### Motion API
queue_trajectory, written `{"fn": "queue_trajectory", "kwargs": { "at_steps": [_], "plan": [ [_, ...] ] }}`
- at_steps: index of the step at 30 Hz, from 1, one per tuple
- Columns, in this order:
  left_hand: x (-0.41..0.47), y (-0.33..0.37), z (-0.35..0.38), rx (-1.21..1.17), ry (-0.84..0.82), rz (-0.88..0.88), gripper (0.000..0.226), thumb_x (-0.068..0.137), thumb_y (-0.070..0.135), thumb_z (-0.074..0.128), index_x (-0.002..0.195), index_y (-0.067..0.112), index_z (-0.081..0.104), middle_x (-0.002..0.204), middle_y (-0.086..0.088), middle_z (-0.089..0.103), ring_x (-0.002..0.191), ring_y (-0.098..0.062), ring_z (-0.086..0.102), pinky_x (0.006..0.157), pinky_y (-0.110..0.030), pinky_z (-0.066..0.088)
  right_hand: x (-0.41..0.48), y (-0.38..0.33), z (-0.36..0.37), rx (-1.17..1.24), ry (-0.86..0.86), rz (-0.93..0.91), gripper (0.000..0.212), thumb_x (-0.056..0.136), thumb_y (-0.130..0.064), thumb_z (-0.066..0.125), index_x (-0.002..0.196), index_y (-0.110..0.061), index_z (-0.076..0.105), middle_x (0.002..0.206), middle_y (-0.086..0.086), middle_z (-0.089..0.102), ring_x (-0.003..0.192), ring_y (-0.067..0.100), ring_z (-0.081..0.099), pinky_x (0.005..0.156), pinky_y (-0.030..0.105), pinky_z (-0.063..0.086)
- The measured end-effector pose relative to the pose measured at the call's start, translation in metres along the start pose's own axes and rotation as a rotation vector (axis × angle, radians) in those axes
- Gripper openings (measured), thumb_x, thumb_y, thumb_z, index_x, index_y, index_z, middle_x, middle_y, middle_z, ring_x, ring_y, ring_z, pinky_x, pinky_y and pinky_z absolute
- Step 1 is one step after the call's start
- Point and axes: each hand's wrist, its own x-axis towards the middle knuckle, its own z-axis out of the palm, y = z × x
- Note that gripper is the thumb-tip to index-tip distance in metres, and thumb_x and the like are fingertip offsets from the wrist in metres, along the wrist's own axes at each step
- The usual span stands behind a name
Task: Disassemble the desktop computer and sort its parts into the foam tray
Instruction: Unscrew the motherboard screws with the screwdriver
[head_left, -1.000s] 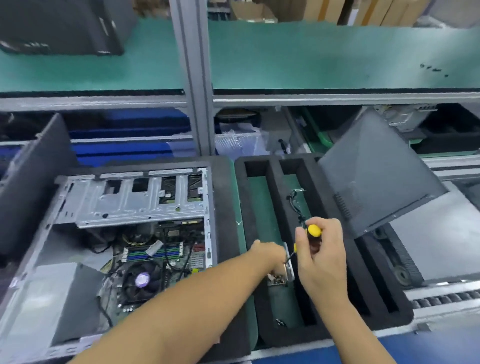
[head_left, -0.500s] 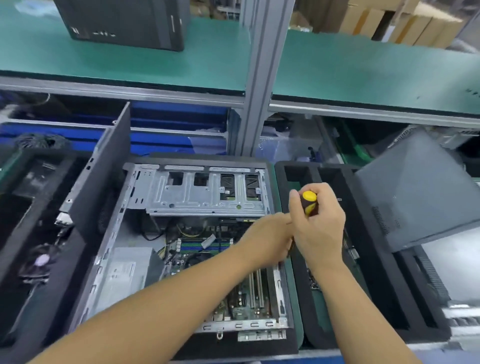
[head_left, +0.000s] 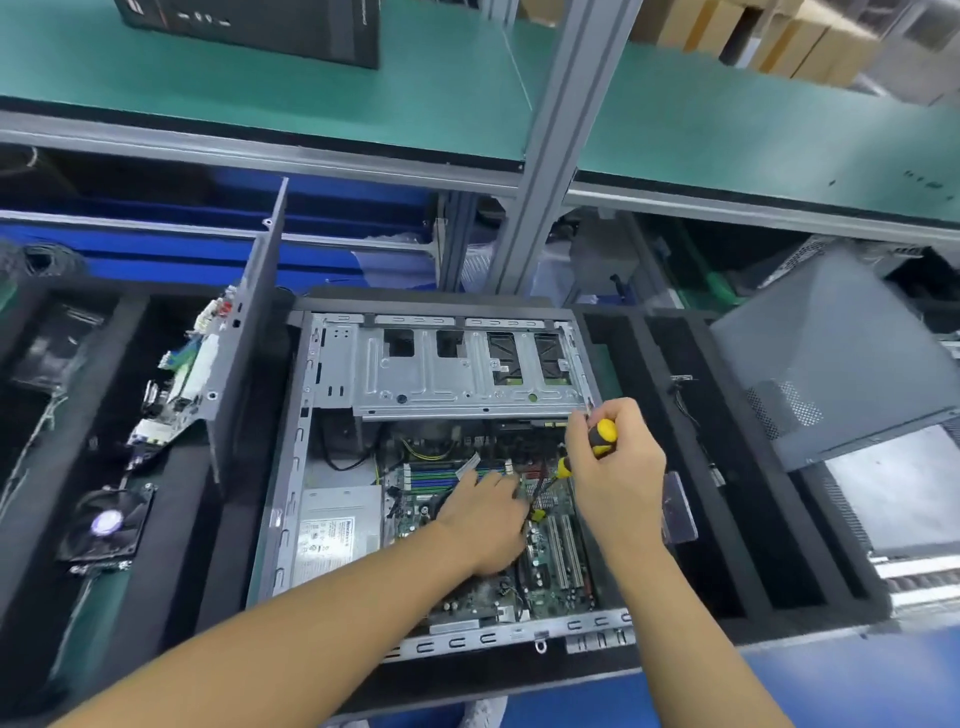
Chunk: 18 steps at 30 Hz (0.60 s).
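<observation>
left arm: bare forearm reaches in from lower left | left hand (head_left: 483, 519): back up, fingers (head_left: 491, 480) stretched forward, nearly flat | right arm: bare, rises from lower right | right hand (head_left: 618, 470): just beside the left, curled round a screwdriver (head_left: 602, 435) handle, knuckles toward the viewer

An open grey metal computer case (head_left: 332, 405) lies in the middle. The left hand (head_left: 483, 525) reaches palm-down over its green motherboard (head_left: 545, 587), fingers stretched out. Just to the right, the right hand (head_left: 618, 478) grips a yellow-and-black screwdriver (head_left: 602, 434). A black foam tray (head_left: 727, 545) sits to the right of the case.
</observation>
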Motion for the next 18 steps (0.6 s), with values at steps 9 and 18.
{"fn": "queue_trajectory", "kwargs": {
  "at_steps": [9, 18],
  "plan": [
    [-0.016, -0.017, -0.003, -0.281, 0.082, -0.127, 0.034, 0.098, 0.042, 0.043, 0.117, 0.022, 0.062, 0.125, -0.007, 0.04, 0.122, -0.029, 0.036, 0.101, -0.044, 0.034, 0.013, -0.014, 0.02, 0.06, -0.112, -0.051, 0.027, 0.093, -0.045, 0.057, 0.079, -0.031, 0.039, 0.061, 0.002, 0.044, 0.055, 0.022, 0.048, 0.053, 0.037, 0.043],
    [-0.013, -0.042, -0.018, -0.33, 0.066, -0.735, 0.057, 0.095, 0.039, 0.049, 0.139, 0.007, 0.038, 0.142, -0.017, 0.035, 0.132, -0.034, 0.032, 0.109, -0.041, 0.035, 0.044, -0.012, 0.05, 0.137, -0.392, -0.236, 0.021, 0.091, -0.039, 0.064, 0.085, -0.03, 0.046, 0.085, -0.011, 0.045, 0.075, 0.006, 0.048, 0.064, 0.015, 0.039]
  ]
}}
